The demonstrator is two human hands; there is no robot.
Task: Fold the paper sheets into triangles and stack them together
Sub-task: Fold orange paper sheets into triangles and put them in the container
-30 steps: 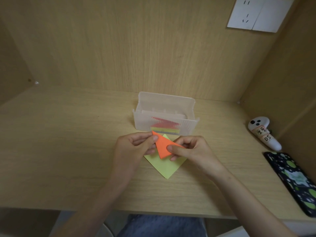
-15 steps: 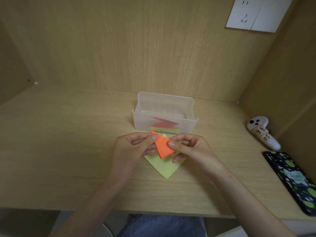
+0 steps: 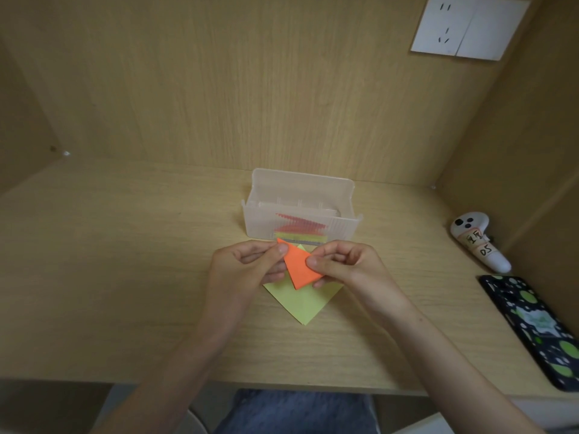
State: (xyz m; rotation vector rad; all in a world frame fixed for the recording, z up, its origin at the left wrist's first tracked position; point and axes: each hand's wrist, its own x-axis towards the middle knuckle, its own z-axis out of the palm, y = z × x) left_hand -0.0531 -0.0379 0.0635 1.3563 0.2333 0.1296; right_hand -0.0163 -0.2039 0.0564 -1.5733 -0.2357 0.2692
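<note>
An orange folded paper triangle (image 3: 299, 266) is held just above the desk between both hands. My left hand (image 3: 247, 270) pinches its upper left corner with thumb and fingers. My right hand (image 3: 347, 267) pinches its right edge. Beneath them a yellow-green folded paper triangle (image 3: 300, 303) lies flat on the desk, point toward me, partly hidden by my hands. Behind, a translucent plastic box (image 3: 300, 214) holds several red, orange and yellow sheets seen through its front wall.
The wooden desk (image 3: 125, 277) is enclosed by wooden walls at the back and right. A white controller (image 3: 479, 245) lies at the right, and a black phone with green dots (image 3: 532, 330) near the right front edge. A wall socket (image 3: 466, 26) is up right.
My right hand's pinch has shifted up along the orange triangle's right edge, and the triangle has turned slightly. The yellow-green paper has stayed put.
</note>
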